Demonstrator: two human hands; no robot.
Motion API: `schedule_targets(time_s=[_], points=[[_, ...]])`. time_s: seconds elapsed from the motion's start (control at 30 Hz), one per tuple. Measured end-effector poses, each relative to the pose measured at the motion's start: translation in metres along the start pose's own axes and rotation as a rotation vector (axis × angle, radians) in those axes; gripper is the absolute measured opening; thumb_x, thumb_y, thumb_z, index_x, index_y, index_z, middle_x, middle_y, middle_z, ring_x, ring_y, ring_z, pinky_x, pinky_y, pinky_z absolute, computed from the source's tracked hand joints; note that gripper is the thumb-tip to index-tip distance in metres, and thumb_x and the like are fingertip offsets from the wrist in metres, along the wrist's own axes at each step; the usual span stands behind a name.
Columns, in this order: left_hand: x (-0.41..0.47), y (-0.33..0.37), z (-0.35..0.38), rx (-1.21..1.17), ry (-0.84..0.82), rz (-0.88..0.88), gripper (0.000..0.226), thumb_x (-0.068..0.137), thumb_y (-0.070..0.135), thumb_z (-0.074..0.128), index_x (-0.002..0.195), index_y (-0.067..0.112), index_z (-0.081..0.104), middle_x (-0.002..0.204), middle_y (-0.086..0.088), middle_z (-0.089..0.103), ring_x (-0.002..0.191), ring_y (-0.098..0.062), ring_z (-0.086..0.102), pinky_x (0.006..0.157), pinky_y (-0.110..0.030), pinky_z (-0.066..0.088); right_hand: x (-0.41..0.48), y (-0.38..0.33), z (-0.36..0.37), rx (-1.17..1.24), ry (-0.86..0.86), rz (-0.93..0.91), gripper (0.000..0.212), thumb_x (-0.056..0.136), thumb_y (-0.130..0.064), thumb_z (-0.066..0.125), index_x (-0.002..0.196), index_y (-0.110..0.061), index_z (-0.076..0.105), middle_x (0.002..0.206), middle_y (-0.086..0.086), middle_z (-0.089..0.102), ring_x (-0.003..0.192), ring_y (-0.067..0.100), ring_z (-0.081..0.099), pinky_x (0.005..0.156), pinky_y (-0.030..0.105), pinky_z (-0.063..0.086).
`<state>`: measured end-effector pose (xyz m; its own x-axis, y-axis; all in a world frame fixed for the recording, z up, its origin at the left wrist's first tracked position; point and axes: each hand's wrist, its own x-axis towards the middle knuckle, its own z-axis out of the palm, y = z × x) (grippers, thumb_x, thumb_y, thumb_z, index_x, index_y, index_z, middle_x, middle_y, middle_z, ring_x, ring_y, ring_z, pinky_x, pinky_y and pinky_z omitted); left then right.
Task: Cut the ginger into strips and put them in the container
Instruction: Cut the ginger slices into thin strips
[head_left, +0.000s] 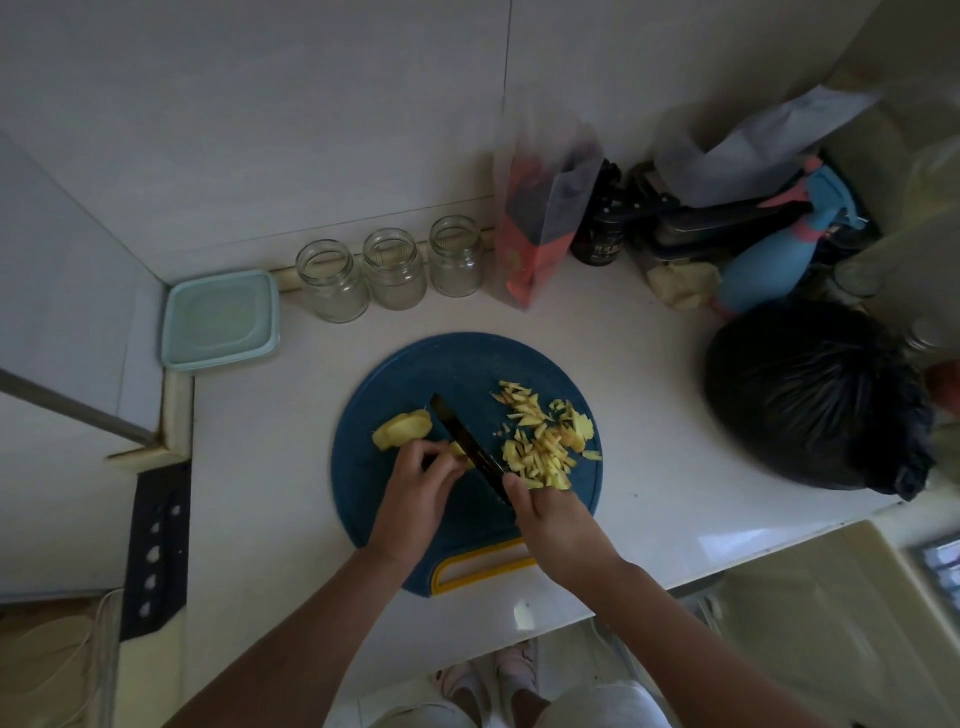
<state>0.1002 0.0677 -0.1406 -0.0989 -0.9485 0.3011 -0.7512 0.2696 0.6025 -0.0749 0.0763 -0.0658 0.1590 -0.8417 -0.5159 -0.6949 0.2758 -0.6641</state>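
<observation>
The right hand (553, 519) fingers grip the knife (467, 444), tip pointing up-left, beside ginger (402, 430) the left hand (421, 493) fingers pinch.

1. We note a dim, greyish scene overall. Colours are muted, and the white wall (260, 104) reads as grey.
2. The brightest patch is a pale sheen on the table (675, 467) near its right front edge. A small glint sits close to the front edge.
3. Shadows are soft and weak. The black bag (810, 395) loses nearly all detail in its folds.
4. The glass jars (392, 270) show faint highlights on their rims.
5. There is strong wide-angle bending: wall seams and table edges curve toward the corners.
6. The right edge and lower corners are smeared and soft. We find the centre sharpest, at the cutting board (467, 374).
</observation>
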Motion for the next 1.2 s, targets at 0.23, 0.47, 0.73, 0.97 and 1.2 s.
schedule_targets(time_s=[0.23,0.47,0.73,0.97,1.2], points=[[0.001,-0.002,-0.002,0.009,0.034,-0.018,0.008,0.087,0.026,0.056,0.092,0.021,0.059,0.086,-0.003,0.055,0.084,-0.018,0.053,0.074,-0.031,0.046,0.002,-0.004,-0.002,-0.008,-0.056,0.032,0.055,0.100,-0.050,0.025,0.060,-0.015,0.039,0.054,0.001,0.038,0.049,0.012,0.035,0.051,0.024,0.032],[0.005,-0.005,-0.004,-0.087,0.015,-0.053,0.022,0.087,0.026,0.055,0.084,0.008,0.067,0.082,-0.003,0.055,0.080,-0.013,0.053,0.073,-0.019,0.045,0.010,-0.007,0.013,-0.064,-0.041,0.072,0.055,0.099,-0.052,0.023,0.062,-0.016,0.042,0.056,0.001,0.043,0.047,0.011,0.040,0.054,0.027,0.038],[0.004,-0.008,-0.003,-0.076,0.002,-0.068,0.015,0.086,0.019,0.057,0.085,0.007,0.067,0.083,-0.004,0.056,0.083,-0.008,0.050,0.075,-0.017,0.044,0.028,-0.017,0.033,-0.076,0.081,0.114,0.057,0.098,-0.056,0.020,0.065,-0.019,0.047,0.073,0.005,0.056,0.078,0.023,0.061,0.068,0.032,0.045],[0.002,-0.009,-0.007,-0.039,-0.060,-0.052,0.014,0.079,0.003,0.071,0.092,0.004,0.070,0.092,-0.009,0.060,0.099,-0.012,0.055,0.091,-0.011,0.040,0.025,-0.008,0.037,0.131,0.156,0.160,0.062,0.097,-0.056,0.022,0.072,-0.013,0.057,0.069,0.006,0.057,0.067,0.021,0.056,0.064,0.032,0.043],[0.005,-0.003,-0.010,-0.038,-0.058,-0.063,0.012,0.077,-0.004,0.071,0.088,-0.001,0.069,0.094,-0.013,0.060,0.095,-0.007,0.050,0.090,0.003,0.030,0.013,0.008,0.015,0.052,0.232,0.184,0.062,0.097,-0.057,0.019,0.065,-0.016,0.053,0.073,0.006,0.058,0.075,0.024,0.060,0.070,0.032,0.043]])
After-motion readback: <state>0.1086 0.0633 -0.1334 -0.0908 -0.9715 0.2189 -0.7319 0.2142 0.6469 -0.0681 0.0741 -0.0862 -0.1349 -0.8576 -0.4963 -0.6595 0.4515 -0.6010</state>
